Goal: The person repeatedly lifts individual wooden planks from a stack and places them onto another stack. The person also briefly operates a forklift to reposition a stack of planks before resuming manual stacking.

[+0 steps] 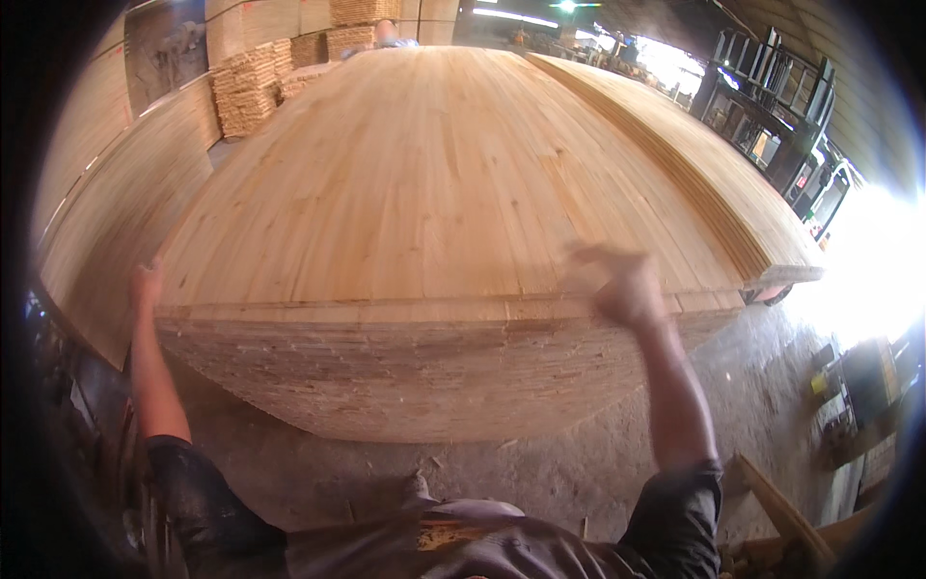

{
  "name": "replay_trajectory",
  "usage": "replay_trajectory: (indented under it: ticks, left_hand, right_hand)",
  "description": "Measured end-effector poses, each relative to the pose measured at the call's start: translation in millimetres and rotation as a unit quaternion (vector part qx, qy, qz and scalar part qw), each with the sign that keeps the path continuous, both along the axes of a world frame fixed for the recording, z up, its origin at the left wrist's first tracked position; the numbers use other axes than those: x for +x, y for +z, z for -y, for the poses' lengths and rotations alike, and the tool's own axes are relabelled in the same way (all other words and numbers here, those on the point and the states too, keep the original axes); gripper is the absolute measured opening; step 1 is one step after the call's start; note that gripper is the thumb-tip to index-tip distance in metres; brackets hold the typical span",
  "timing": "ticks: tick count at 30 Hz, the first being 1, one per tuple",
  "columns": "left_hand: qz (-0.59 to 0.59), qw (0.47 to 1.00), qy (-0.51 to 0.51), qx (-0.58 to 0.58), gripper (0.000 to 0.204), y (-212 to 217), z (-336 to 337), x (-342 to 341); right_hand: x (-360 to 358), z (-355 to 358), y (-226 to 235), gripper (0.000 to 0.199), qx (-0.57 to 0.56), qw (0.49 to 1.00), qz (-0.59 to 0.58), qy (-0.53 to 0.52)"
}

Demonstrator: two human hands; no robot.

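A wide pale wooden panel (415,193), made of glued strips, lies flat on top of a tall stack of panels (415,372) in front of me. Its near edge sits slightly off the edges beneath it. My left hand (147,282) is closed on the panel's left edge near the front corner. Over the near right part of the panel is my right hand (625,283), smeared by motion. Its fingers point left, and I cannot make out whether they touch the wood.
A second, narrower stack of boards (714,183) runs along the right side. Large sheets (125,212) lean at the left. Behind stand piles of wood strips (253,87), and a person (386,37) is at the far end. A forklift (772,116) stands at the right.
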State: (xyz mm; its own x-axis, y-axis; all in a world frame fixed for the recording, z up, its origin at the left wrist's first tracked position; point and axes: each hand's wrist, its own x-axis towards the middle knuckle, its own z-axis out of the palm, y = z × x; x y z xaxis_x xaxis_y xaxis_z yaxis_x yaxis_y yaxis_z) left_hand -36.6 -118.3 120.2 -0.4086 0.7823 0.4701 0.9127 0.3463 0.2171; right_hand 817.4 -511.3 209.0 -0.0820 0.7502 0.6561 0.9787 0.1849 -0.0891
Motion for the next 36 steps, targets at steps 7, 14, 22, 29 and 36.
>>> replay_trajectory:
  ticks: [7,14,22,29,36]
  left_hand:
    - [-0.049,0.998,0.02,-0.028,0.079,-4.8,-23.9,-20.7]
    - [-0.06,0.995,0.011,-0.081,0.078,3.3,-13.2,-5.9]
    - [-0.109,0.985,-0.059,-0.119,0.081,4.4,-56.3,-60.4]
    - [-0.027,0.991,-0.048,-0.122,0.089,-14.0,-33.4,-67.6]
    - [0.004,0.989,-0.005,-0.148,0.087,0.5,-26.6,-50.4]
  right_hand:
    - [349.0,27.1,-1.9,0.055,-0.107,0.823,0.06,-0.555]
    - [381.8,37.8,-19.7,0.065,-0.265,0.822,0.076,-0.498]
    - [313.2,73.1,-13.0,0.073,-0.263,0.786,-0.053,-0.557]
    - [368.0,85.3,-24.9,0.066,-0.295,0.78,0.057,-0.548]
    - [355.9,81.9,-25.4,0.086,-0.211,0.786,-0.052,-0.579]
